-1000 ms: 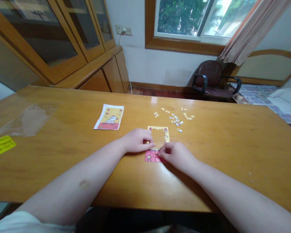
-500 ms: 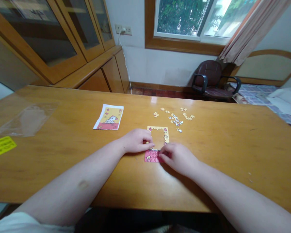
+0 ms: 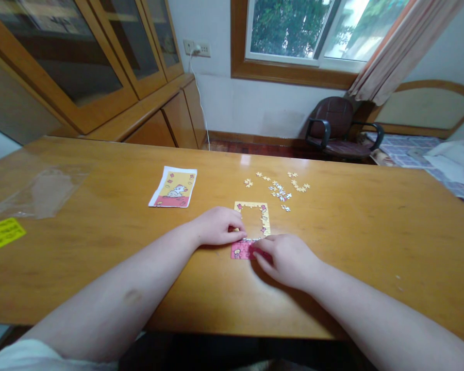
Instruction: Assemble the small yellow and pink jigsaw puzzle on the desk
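A partly joined jigsaw puzzle (image 3: 242, 250) lies flat on the table, with a yellow border on top, pink rows at the bottom and an open middle where wood shows. My left hand (image 3: 221, 225) rests at its left side, fingers curled and closed, tips on the border near the pink rows. Over the lower right of the pink rows is my right hand (image 3: 289, 257). Its fingers and thumb bend together against the pink pieces there, covering part of them. Beyond the puzzle lie several loose puzzle pieces (image 3: 281, 195), some white, some yellow.
A picture sheet (image 3: 174, 189) with a white animal on yellow and pink lies left of the puzzle. Farther left are a clear plastic bag (image 3: 48, 190) and a yellow label (image 3: 3, 234). The wooden table (image 3: 355, 232) has a chair (image 3: 334, 126) behind it.
My right hand has shifted slightly down and toward me over the pink rows. The left hand's fingertips have moved a little to the right and down along the border.
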`<state>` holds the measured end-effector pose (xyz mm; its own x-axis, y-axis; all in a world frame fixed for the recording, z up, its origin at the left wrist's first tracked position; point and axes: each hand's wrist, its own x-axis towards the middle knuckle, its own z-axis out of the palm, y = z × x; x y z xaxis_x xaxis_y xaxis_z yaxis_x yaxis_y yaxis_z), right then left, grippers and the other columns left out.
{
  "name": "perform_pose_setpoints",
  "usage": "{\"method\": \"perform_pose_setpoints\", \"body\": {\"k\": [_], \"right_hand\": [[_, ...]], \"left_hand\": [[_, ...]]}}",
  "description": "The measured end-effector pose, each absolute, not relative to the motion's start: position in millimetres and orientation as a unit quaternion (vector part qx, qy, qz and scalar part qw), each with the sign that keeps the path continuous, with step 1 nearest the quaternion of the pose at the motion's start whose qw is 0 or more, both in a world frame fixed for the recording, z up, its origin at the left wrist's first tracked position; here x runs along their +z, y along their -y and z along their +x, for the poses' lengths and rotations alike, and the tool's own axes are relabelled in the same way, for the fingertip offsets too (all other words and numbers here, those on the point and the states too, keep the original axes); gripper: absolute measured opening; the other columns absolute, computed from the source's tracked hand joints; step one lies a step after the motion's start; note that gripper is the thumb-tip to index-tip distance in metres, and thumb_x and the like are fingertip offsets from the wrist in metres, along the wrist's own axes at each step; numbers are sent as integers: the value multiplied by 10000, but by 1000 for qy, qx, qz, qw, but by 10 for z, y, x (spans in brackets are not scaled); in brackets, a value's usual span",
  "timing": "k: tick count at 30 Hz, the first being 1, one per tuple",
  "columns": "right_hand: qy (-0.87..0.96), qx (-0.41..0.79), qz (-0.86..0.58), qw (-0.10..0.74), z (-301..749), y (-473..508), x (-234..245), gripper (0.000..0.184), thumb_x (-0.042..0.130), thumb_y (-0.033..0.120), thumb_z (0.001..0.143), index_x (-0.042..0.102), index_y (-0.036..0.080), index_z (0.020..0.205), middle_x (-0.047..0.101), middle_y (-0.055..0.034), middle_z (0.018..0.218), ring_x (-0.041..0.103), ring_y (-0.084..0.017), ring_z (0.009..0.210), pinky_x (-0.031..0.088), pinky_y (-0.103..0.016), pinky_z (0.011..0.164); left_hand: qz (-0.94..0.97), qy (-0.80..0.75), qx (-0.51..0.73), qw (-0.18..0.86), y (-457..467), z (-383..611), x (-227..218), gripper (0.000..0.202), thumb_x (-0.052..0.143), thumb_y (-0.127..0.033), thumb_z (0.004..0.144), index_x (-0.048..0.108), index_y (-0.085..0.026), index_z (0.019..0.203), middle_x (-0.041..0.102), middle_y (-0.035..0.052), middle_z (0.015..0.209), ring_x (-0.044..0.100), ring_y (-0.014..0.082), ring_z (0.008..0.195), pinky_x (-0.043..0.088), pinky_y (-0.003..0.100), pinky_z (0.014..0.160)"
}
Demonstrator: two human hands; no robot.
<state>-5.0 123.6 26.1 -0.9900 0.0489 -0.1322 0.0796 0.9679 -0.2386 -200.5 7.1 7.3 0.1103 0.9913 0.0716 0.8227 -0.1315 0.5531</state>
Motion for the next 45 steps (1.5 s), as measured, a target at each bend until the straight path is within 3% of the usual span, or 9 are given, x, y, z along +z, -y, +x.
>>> {"method": "perform_pose_setpoints", "body": {"k": [9,12,15,17,20,30,37,42,45], "right_hand": [[-989,-129,24,66,-58,-1238,229,285,432,337,927,680,210,869,699,-64,769,616,-169,672,342,-267,598],[-988,-141,50,46,-72,-1261,250,287,432,350,929,684,217,905,705,-65,814,615,-165,686,350,-265,608],[-979,-126,162,11,-113,-1438,274,297,425,361,925,679,213,884,701,-67,835,608,-170,684,352,-271,600],[-963,-90,254,-7,-147,-1655,267,294,424,350,916,677,202,881,692,-80,863,609,-185,713,353,-279,593],[-939,-45,339,-16,-190,-2024,197,283,436,308,900,688,181,889,670,-108,928,612,-203,764,373,-292,614],[-952,-79,278,-104,-281,-2366,-65,303,415,249,917,701,176,980,664,-101,1004,586,-215,922,416,-301,822],[-949,-52,298,-93,-300,-2409,-122,404,386,400,950,593,262,1268,575,-94,1297,474,-310,1112,356,-433,909],[-927,-70,352,-113,-295,-2460,-147,380,366,295,945,632,225,1207,614,-107,1240,487,-302,1064,354,-432,884],[-925,-83,354,-111,-290,-2485,-154,355,387,296,943,663,258,1163,639,-91,1192,496,-295,1036,358,-417,856]], "left_hand": [[664,-698,210,168,-103,-2007,57,206,516,-292,880,697,-201,924,674,39,878,599,164,822,445,280,749],[636,-733,207,122,-99,-2026,15,333,563,-361,854,621,-211,1146,633,85,1107,568,232,1033,429,380,918],[640,-744,149,121,-77,-2044,-55,840,633,-572,754,308,-238,1452,315,139,1507,303,343,1362,235,511,1111],[648,-741,96,145,-66,-2047,-91,1091,612,-701,687,86,-221,1514,73,158,1583,111,364,1438,93,544,1152],[651,-738,49,172,-63,-2034,-98,1224,578,-769,648,-46,-167,1512,-30,189,1575,14,345,1455,3,540,1158],[670,-720,46,175,-65,-2002,-104,1174,583,-723,683,-39,-168,1510,30,197,1568,50,332,1455,-31,540,1156],[669,-718,54,187,-56,-1995,-84,1165,574,-740,686,-28,-182,1512,22,186,1571,43,331,1456,-33,534,1159],[653,-726,100,190,-63,-2041,-107,968,457,-673,825,-20,-187,1513,61,143,1582,93,288,1458,63,479,1185],[646,-731,128,175,-71,-2051,-88,839,430,-595,881,43,-199,1511,130,122,1580,146,274,1451,110,460,1189]]}}
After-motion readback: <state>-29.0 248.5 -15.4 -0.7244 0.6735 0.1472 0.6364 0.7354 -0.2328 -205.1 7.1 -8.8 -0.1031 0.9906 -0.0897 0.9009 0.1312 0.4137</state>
